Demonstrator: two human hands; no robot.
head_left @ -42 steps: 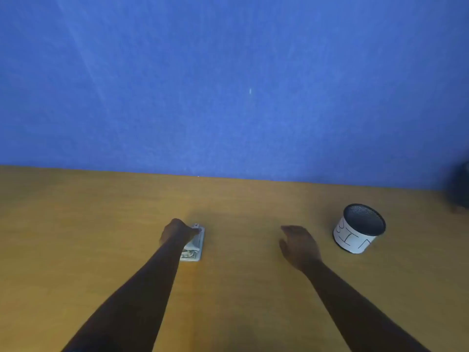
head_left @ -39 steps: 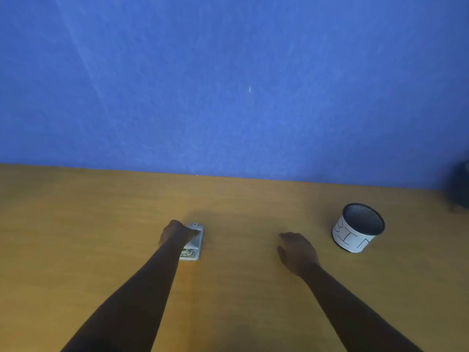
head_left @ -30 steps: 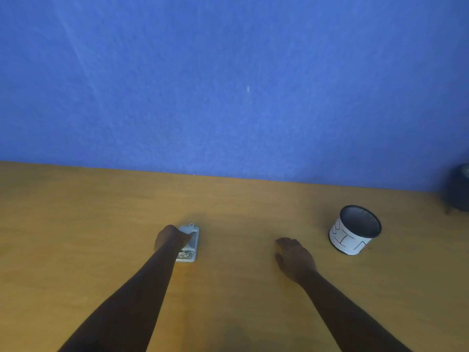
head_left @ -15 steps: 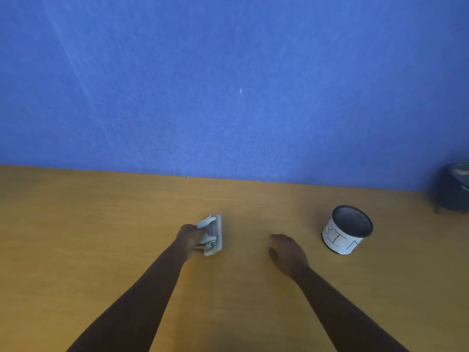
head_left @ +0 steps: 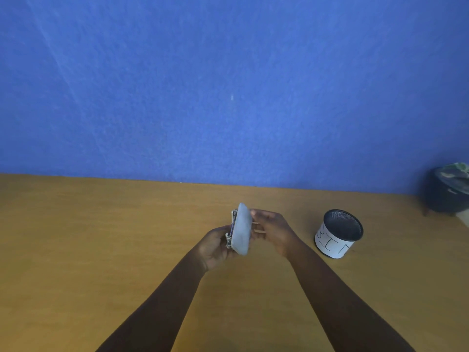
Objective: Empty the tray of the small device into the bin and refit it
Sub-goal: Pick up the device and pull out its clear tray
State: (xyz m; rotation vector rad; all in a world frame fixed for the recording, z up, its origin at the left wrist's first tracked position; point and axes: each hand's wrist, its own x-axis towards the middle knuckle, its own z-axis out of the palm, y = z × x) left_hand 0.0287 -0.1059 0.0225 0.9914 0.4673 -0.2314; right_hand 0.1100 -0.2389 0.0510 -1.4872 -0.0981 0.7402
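Observation:
The small device (head_left: 240, 229), a pale grey hole punch, is held on edge above the wooden table (head_left: 101, 237), its grey tray side turned toward me. My left hand (head_left: 214, 246) grips it from the left and below. My right hand (head_left: 272, 228) is at its right side, fingertips touching the tray's edge. The bin (head_left: 338, 233), a black mesh cup wrapped in white paper with "BIN" written on it, stands on the table to the right of my hands.
A dark pot (head_left: 448, 193) with something greenish on top stands at the far right by the blue wall (head_left: 228, 85). The table's right edge shows just below that pot.
My left hand has lifted the device off the table, turned it on edge and carried it right. My right hand has risen from the table and come against the device.

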